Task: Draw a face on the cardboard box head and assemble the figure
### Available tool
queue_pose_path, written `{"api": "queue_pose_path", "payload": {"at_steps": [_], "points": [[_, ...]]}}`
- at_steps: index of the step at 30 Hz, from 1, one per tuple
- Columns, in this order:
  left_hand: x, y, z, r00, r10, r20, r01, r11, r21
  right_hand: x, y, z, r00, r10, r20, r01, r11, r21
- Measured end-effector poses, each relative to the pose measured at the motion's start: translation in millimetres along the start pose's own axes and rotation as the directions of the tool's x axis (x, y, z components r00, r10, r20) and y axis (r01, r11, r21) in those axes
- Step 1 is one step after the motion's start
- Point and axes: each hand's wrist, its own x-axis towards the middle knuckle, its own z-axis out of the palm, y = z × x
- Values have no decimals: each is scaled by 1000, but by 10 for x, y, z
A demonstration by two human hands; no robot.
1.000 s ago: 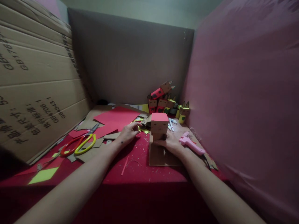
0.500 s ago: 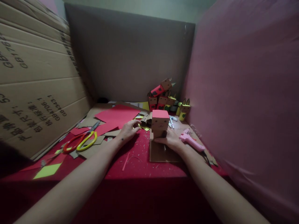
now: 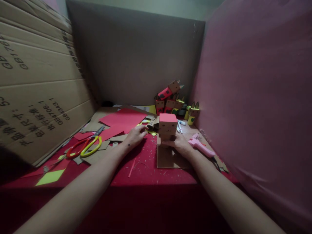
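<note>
Red-covered table [image 3: 146,180], shavings scattered; grey panel [image 3: 136,58] behind, printed carton [image 3: 36,91] left, pink sheeting [image 3: 253,97] right. Right hand [image 3: 182,145] wraps the pink-topped cardboard figure [image 3: 168,128] — upright over a brown board [image 3: 172,160]. Left hand [image 3: 136,136], fingers loosely spread, near a cardboard roll [image 3: 154,123]. Scissors [image 3: 97,133] left, pink glue gun [image 3: 204,148] right.

Cardboard figure [image 3: 168,126]: lower body partly hidden by the right hand [image 3: 181,146], whose fingers mostly vanish behind it. Markers [image 3: 181,123], beyond that hand: partly covered by the figure. Toys [image 3: 170,104], farther beyond: rear ones overlapped. Carton [image 3: 46,81], left of the left hand [image 3: 136,136]: cut by the left edge, smaller print illegible. Forearms [image 3: 85,182]: cut off below.
</note>
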Motion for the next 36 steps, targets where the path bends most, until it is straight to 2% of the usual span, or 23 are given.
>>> {"api": "queue_pose_path", "payload": {"at_steps": [11,19,21,24,25,27,29,31,32,36], "points": [[1,6,-1,999,-38,-27,37,999,-34,-16,-25,5,1000,4,4,-4,1000,-1],[33,-3,16,987,-81,-142,58,986,-158,-11,-71,-5,997,-67,-25,64,994,-94],[57,95,-40,981,-79,-178,41,977,-210,-10,-96,10,996,-82,-24,79,991,-104],[111,410,-178,981,-13,-195,-38,965,-259,-10,-123,32,995,-96,-10,94,989,-110],[137,549,-219,982,33,-184,-81,962,-262,-10,-128,37,995,-101,-10,99,988,-115],[210,838,-261,965,217,-146,-240,956,-169,-8,-135,41,994,-109,-12,106,985,-132],[312,1087,-228,939,342,-46,-341,940,31,-8,-139,40,994,-107,-17,103,983,-151],[428,1256,-136,932,348,95,-360,918,167,-10,-137,39,995,-100,-26,94,981,-170],[484,1308,-81,926,340,165,-369,906,208,-11,-133,40,995,-96,-32,89,980,-179],[624,1371,81,893,348,286,-413,886,212,-6,-103,43,994,-93,-52,80,976,-204]]}}
